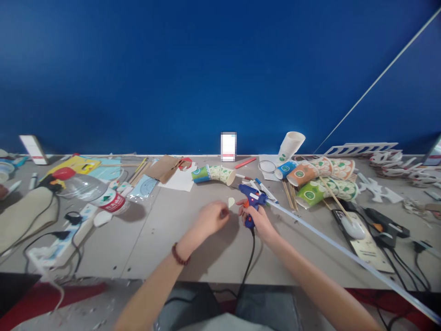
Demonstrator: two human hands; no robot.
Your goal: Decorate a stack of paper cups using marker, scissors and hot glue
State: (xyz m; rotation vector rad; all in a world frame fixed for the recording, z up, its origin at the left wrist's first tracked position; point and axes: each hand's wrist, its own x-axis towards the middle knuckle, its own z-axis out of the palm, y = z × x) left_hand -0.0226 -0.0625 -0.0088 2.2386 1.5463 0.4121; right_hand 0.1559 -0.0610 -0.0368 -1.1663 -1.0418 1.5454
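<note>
My right hand (260, 219) is wrapped round the handle of a blue hot glue gun (254, 196), its nozzle toward the upper left and a small red light lit on its side. A very long whitish glue stick (324, 234) runs from its back to the lower right. My left hand (212, 218), with a dark beaded bracelet at the wrist, has its fingers curled together left of the gun. Just beyond those fingertips shows a small pale green patterned scrap (231, 202); whether they grip it is unclear. A curved tube of paper cups (213, 174) lies behind.
Right of the gun lie markers (265, 189), more joined paper cups (319, 181) and a cup stack (291, 143). A black glue gun (386, 225) rests far right. On the left are a plastic bottle (99, 195) and a power strip (70, 236). A phone (228, 147) leans on the blue wall.
</note>
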